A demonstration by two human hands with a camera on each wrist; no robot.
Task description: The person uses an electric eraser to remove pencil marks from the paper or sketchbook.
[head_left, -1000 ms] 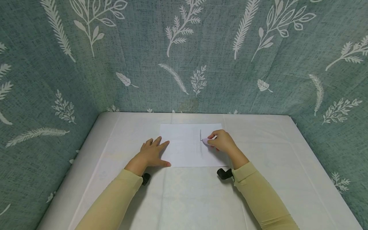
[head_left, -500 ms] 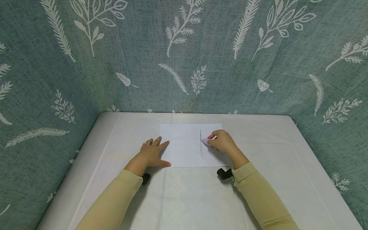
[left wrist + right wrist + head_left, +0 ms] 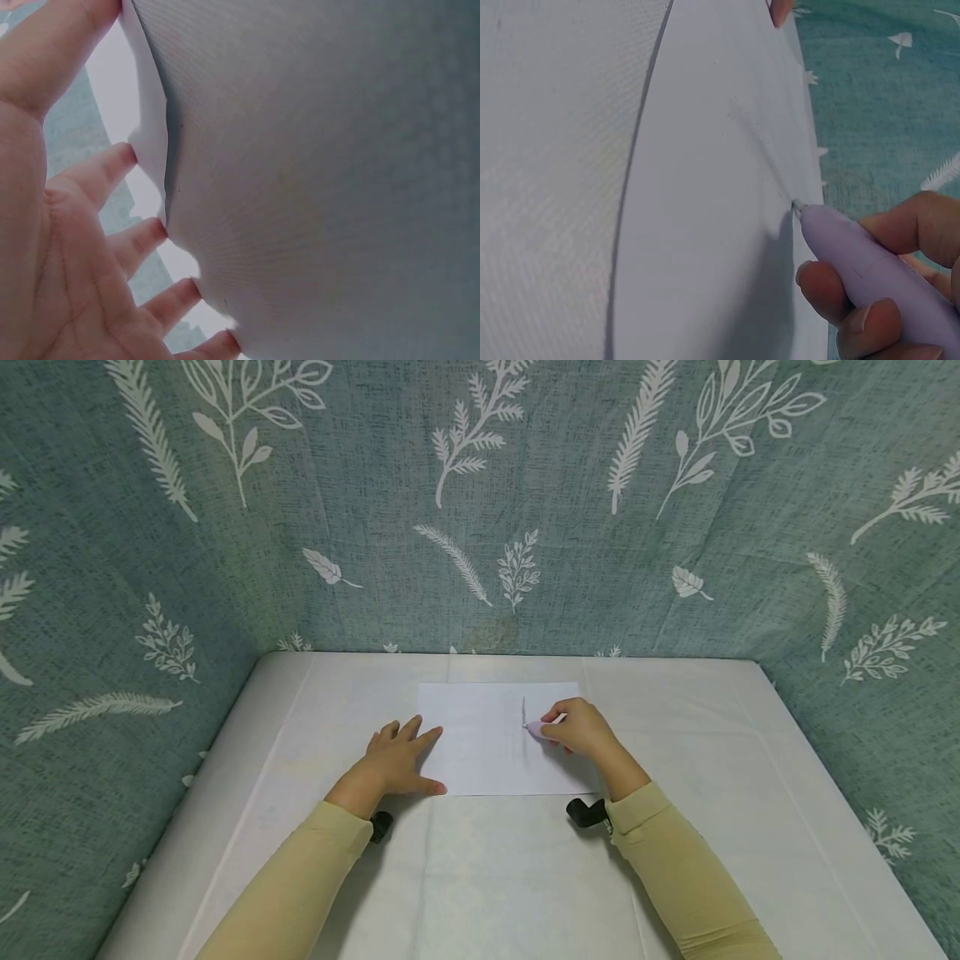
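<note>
A white sheet of paper (image 3: 480, 739) lies on the white-covered table. My left hand (image 3: 393, 767) rests with spread fingers on its left edge; in the left wrist view the paper edge (image 3: 150, 97) bows up near the thumb and fingertips. My right hand (image 3: 588, 731) pinches a thick lavender pen-shaped tool (image 3: 870, 262) between thumb and fingers. Its small grey tip (image 3: 798, 205) meets the paper right of the middle. From the tip a thin dark line (image 3: 523, 710) runs toward the far edge of the sheet. The tool's back end is hidden in the hand.
White cloth covers the table (image 3: 495, 877). Green leaf-patterned fabric (image 3: 360, 527) hangs behind it and at both sides. A black wrist-worn device (image 3: 585, 814) sits under the right cuff, another black device (image 3: 381, 827) at the left.
</note>
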